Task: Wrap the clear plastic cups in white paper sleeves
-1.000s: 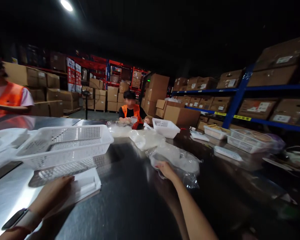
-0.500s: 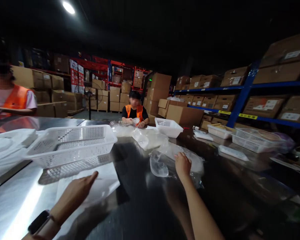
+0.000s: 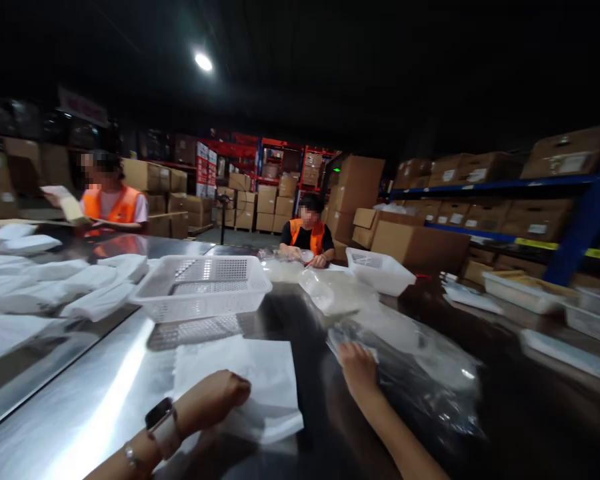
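The left hand [image 3: 213,400], a watch on its wrist, rests knuckles-up on a flat white packet [image 3: 245,380] that lies on the steel table [image 3: 95,407]. The fingers are curled under against the packet's near edge; whether they pinch it or only press on it cannot be told. The packet spreads out ahead of and to the right of this hand.

The right hand [image 3: 357,367] lies well to the right of the left one, palm down, fingers stretched forward onto the near edge of a heap of clear plastic bags [image 3: 415,353]. It touches the plastic; whether it has closed on anything cannot be seen, as the fingertips blur into the film. The heap runs on ahead and to the right of this hand.

Beyond the left hand, past the packet, stands a white perforated basket [image 3: 205,287]. To its left lie more white packets [image 3: 55,293] in a loose pile. Beyond the right hand sit another clear bag [image 3: 335,293] and a second white basket [image 3: 380,270]. Two people in orange vests are at the table: one at the far end [image 3: 307,233], one far off to the left [image 3: 111,203].
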`<state>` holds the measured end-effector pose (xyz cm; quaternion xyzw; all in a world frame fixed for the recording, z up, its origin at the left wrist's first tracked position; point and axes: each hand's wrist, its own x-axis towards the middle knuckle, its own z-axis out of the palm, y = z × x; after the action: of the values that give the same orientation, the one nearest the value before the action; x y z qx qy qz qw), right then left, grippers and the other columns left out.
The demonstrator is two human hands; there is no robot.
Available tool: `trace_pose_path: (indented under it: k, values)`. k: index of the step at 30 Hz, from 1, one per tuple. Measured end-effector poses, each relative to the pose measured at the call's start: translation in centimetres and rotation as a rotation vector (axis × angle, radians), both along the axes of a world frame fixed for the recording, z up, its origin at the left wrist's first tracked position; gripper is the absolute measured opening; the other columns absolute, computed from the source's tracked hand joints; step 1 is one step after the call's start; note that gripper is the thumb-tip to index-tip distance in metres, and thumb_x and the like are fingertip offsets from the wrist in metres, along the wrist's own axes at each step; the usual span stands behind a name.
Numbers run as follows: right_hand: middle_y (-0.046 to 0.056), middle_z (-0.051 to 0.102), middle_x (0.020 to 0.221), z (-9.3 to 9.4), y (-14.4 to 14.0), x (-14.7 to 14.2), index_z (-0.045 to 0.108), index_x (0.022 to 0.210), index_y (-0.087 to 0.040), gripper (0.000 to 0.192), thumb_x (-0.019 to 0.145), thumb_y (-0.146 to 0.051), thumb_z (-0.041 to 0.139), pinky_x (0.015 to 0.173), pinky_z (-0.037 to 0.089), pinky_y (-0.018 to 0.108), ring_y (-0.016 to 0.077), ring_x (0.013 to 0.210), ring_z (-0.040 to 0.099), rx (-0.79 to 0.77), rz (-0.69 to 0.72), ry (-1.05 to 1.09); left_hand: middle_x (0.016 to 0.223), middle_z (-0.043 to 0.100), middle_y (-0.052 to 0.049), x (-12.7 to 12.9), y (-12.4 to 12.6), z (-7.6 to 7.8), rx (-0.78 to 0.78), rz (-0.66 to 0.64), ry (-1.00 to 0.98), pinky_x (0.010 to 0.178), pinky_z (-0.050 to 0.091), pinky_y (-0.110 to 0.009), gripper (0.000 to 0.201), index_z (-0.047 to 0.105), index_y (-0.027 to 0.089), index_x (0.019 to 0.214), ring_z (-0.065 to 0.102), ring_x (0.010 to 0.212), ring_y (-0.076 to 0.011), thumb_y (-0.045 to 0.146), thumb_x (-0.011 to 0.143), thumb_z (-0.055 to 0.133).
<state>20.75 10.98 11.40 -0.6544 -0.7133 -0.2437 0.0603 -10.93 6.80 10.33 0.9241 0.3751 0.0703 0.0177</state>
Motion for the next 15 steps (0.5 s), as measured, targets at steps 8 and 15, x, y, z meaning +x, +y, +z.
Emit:
trace_pose_path:
  k: [8, 15]
  values:
    - [0.017, 0.073, 0.079, -2.2, 3.4, 4.4, 0.07, 0.101, -0.01, 0.018, 0.083, -0.012, 0.067, 0.062, 0.055, 0.036, 0.0315, 0.076, 0.073, 0.014, -0.077, -0.013, 0.096, 0.07, -0.009, 0.8, -0.4, 0.1, 0.157, 0.198, 0.121, 0.067, 0.054, -0.032, 0.019, 0.065, 0.014, 0.091, 0.067, 0.083, -0.0234, 0.005, 0.086, 0.049]
    - [0.009, 0.069, 0.064, -3.6, 2.9, 4.0, 0.067, 0.082, -0.02, 0.012, 0.078, -0.017, 0.056, 0.049, 0.053, 0.033, 0.0259, 0.056, 0.069, 0.358, 0.446, 0.187, 0.097, 0.067, -0.009, 1.3, -0.3, 0.0, 0.218, 0.167, 0.11, 0.071, 0.055, -0.03, 0.018, 0.064, 0.014, 0.083, 0.063, 0.09, -0.022, 0.01, 0.092, 0.049]
